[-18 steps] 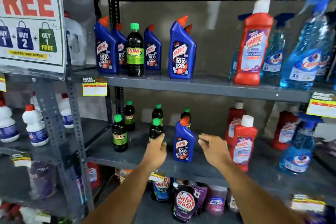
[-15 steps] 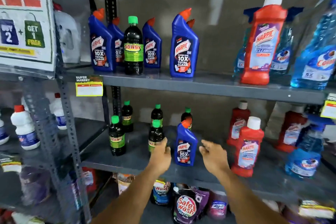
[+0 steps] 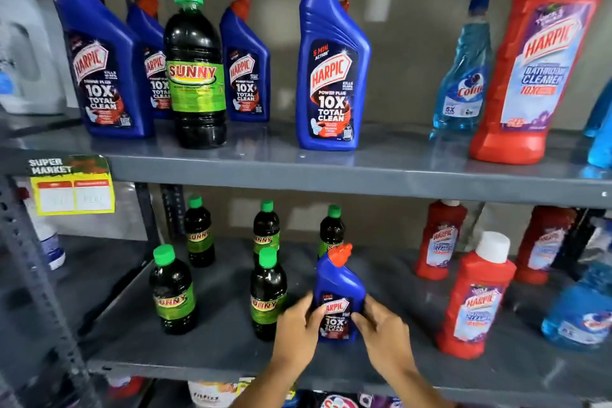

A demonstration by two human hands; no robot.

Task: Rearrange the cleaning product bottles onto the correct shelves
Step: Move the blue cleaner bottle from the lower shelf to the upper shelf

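A small blue Harpic bottle (image 3: 337, 288) with an orange cap stands on the lower grey shelf (image 3: 215, 364) among several black Sunny bottles (image 3: 172, 291). My left hand (image 3: 296, 331) and my right hand (image 3: 381, 331) press against its two sides, fingers curled round its label. On the upper shelf (image 3: 331, 172) stand several large blue Harpic bottles (image 3: 331, 69) with one big black Sunny bottle (image 3: 195, 73) between them, and a tall red Harpic bottle (image 3: 543, 56) beside a blue Colin spray bottle (image 3: 467, 76).
Red Harpic bottles (image 3: 473, 301) and a blue spray bottle (image 3: 583, 311) stand at the lower shelf's right. A yellow price tag (image 3: 73, 192) hangs on the upper shelf's left edge. A grey upright post (image 3: 36, 281) stands at the left. Pouches (image 3: 212, 394) lie below.
The camera has moved closer to the shelves. Both hands have closed in from either side onto the small blue Harpic bottle.
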